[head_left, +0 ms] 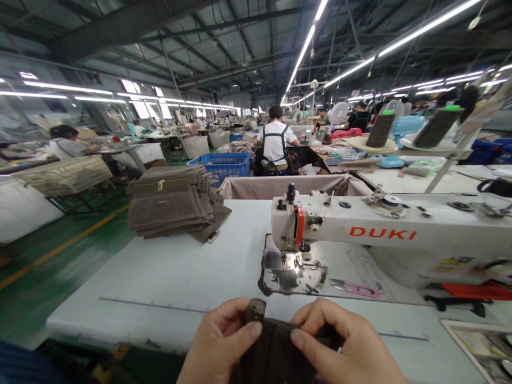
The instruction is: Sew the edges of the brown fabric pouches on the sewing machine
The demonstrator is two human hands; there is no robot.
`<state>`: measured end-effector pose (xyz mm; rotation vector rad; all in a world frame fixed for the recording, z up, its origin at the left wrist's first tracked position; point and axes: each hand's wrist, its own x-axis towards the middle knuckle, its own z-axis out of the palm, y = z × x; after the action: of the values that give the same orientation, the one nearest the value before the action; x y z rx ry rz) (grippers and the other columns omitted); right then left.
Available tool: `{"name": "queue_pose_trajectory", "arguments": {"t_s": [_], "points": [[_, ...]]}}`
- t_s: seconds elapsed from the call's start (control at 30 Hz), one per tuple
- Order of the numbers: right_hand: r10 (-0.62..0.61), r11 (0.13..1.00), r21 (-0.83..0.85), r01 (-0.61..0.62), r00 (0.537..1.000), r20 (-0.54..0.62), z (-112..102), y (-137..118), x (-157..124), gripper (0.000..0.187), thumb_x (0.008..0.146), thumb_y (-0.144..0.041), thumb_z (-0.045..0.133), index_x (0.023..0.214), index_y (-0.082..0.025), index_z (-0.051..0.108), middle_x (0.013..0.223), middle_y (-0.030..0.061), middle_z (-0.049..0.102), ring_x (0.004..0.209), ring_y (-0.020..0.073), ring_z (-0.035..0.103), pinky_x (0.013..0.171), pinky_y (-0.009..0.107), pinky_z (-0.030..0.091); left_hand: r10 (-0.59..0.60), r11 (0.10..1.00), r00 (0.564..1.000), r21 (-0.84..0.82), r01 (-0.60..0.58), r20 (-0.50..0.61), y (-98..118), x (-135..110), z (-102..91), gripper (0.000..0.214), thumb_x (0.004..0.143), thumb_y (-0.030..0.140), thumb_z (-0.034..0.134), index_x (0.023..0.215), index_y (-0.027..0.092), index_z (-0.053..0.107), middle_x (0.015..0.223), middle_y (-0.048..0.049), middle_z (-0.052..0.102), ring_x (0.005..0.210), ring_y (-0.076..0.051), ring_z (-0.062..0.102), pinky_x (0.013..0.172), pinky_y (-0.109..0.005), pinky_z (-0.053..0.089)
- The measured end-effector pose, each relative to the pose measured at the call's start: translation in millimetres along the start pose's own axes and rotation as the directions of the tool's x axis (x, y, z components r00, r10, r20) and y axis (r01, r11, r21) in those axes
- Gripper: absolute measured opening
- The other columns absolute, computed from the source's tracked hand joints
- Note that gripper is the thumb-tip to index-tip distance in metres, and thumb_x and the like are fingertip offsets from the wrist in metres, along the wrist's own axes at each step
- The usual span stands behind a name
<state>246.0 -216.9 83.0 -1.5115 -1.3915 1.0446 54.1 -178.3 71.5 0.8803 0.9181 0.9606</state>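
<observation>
Low in the head view, a dark brown fabric piece (276,352) hangs between my two hands in front of the table edge. My left hand (224,341) pinches its upper left part, where a short brown tab (256,308) with a small hole or stud sticks up. The thumb and fingers of my right hand (340,341) are closed on the top edge at the right. The lower part of the piece runs out of the picture. Just beyond my hands stands a white sewing machine (384,229) with its metal needle plate (296,269).
A stack of brown zippered fabric pieces (172,205) lies at the table's far left. Pink-handled thread snips (356,288) rest beside the needle plate. Thread cones (380,129) stand behind the machine. Beyond the table are a cloth-lined bin (256,186), a blue basket (230,164) and a seated person (277,138).
</observation>
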Motion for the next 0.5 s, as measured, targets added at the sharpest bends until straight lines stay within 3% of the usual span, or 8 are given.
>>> {"name": "queue_pose_trajectory", "arguments": {"t_s": [0.07,0.17,0.27,0.37,0.43,0.5], "points": [[-0.03,0.999,-0.019,0.03,0.999,0.025,3,6,4,0.014,0.078,-0.028,0.058,0.067,-0.021,0.052,0.081,-0.0012,0.068,0.075,0.0143,0.062,0.07,0.026,0.045,-0.001,0.997,1.0,0.081,-0.001,0.024,6,4,-5.5,0.029,0.07,0.032,0.083,0.091,0.016,0.073,0.083,-0.0037,0.07,0.078,-0.018,0.063,0.073,-0.024,0.048],[-0.144,0.985,-0.072,0.154,0.982,0.125,13,18,12,0.008,0.074,-0.013,0.057,0.076,-0.021,0.058,0.075,-0.0026,0.063,0.07,0.0124,0.058,0.064,0.022,0.045,-0.056,0.942,0.983,0.336,-0.007,0.176,20,25,-18.7,0.023,0.078,0.03,0.075,0.096,0.016,0.071,0.089,-0.004,0.071,0.084,-0.019,0.065,0.075,-0.024,0.047],[-0.368,0.917,-0.056,0.394,0.894,0.255,26,33,25,0.036,0.073,-0.001,0.052,0.098,-0.021,0.068,0.09,0.0005,0.066,0.082,0.0121,0.063,0.074,0.019,0.048,-0.123,0.735,0.936,0.664,-0.137,0.329,27,66,-30.8,0.019,0.079,0.022,0.067,0.096,0.014,0.069,0.091,-0.0059,0.073,0.085,-0.021,0.066,0.074,-0.026,0.049],[-0.447,0.838,-0.171,0.519,0.831,0.332,36,50,47,0.049,0.075,0.004,0.051,0.113,-0.021,0.066,0.102,0.0024,0.068,0.094,0.0125,0.065,0.082,0.018,0.049,-0.053,0.486,0.944,0.834,-0.261,0.326,18,119,-33.1,0.018,0.071,0.012,0.066,0.089,0.014,0.067,0.08,-0.0045,0.071,0.076,-0.021,0.066,0.068,-0.027,0.048],[-0.429,0.739,-0.389,0.551,0.829,0.358,41,61,62,0.043,0.078,0.001,0.057,0.114,-0.022,0.065,0.098,0.0013,0.068,0.089,0.0134,0.065,0.079,0.018,0.05,0.047,0.384,0.954,0.877,-0.29,0.295,9,153,-28.1,0.022,0.068,0.008,0.068,0.088,0.015,0.065,0.081,-0.0044,0.07,0.079,-0.022,0.066,0.071,-0.029,0.047],[-0.431,0.618,-0.555,0.557,0.83,0.354,43,69,77,0.021,0.082,-0.008,0.064,0.098,-0.021,0.068,0.091,0.0015,0.066,0.084,0.0165,0.063,0.075,0.023,0.051,0.153,0.26,0.945,0.911,-0.322,0.29,3,180,-19.6,0.025,0.069,0.007,0.068,0.092,0.016,0.064,0.089,-0.0064,0.07,0.089,-0.024,0.065,0.077,-0.031,0.047]]}}
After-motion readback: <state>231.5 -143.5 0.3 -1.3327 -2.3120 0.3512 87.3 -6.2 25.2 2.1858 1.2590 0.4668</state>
